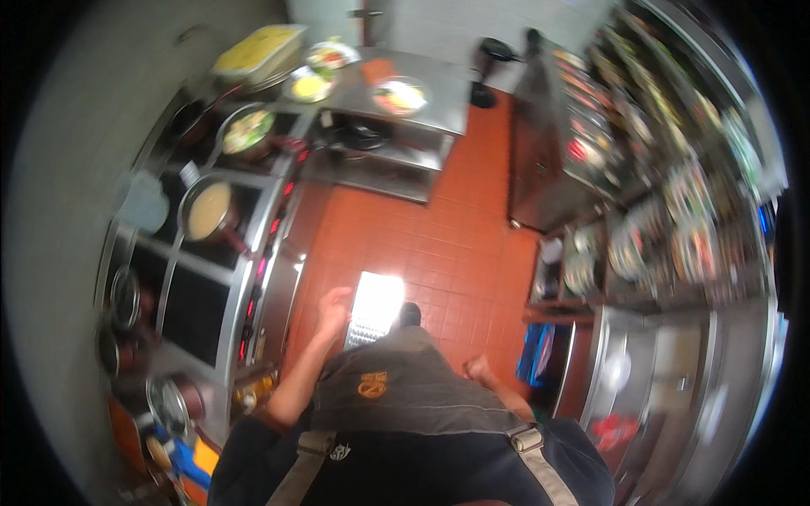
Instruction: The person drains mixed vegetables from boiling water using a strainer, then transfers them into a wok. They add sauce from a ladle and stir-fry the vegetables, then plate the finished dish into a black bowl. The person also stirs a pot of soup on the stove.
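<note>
My left hand [334,311] hangs beside the cooking range with nothing visible in it, its fingers loosely spread and blurred. Next to it in the picture is a glaring metal grate [376,303], apparently set in the tiled floor. My right hand [479,368] is low by my apron [392,386], partly hidden behind it, and its fingers are too blurred to read. On the range to my left stand a pot of pale liquid [210,210] and a pan of green and pale food [249,131]. A clear plastic container [144,202] sits behind the pot.
A steel table [436,95] ahead bears plated food [400,97] and a large tub of yellow food [261,54]. To the right, a refrigerated prep counter [538,158] and shelves with stacked containers [693,246] line the aisle. Pot handles jut past the range's front edge.
</note>
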{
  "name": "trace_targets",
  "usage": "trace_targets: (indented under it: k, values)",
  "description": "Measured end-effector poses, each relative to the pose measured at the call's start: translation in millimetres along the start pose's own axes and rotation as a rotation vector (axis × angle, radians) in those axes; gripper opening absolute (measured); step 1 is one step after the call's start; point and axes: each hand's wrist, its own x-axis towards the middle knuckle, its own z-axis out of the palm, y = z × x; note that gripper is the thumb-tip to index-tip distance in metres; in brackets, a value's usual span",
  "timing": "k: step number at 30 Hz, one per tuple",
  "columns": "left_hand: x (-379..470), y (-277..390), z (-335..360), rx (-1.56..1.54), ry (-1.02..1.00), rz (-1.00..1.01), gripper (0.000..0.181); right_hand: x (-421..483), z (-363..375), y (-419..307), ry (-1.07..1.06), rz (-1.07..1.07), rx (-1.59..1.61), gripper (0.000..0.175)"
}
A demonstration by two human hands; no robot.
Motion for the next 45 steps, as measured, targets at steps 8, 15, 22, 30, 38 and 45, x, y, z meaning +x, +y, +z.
trace_targets:
  k: [8,15,22,30,38,45]
  values:
    - [55,70,9,-0.096,0.173,-0.082,0.034,119,-89,-454,0.137,-0.609,-0.304,0.016]
    - [185,91,-33,0.21,0.487,-0.041,0.032,65,69,-676,-0.223,-1.056,-0.429,0.011]
    - [366,149,-105,0.621,0.802,-0.139,0.052,-56,228,-831,-0.319,-1.522,-0.649,0.015]
    - [443,152,-135,0.731,0.658,-0.385,0.046,-66,339,-981,-0.244,-2.132,-1.167,0.025]
    - [418,161,-118,0.521,0.921,-0.366,0.04,-28,389,-1051,-0.719,-2.417,-1.487,0.02]
    - [336,263,-58,0.036,0.995,-0.121,0.021,-72,301,-1093,-0.878,-2.506,-0.876,0.039]
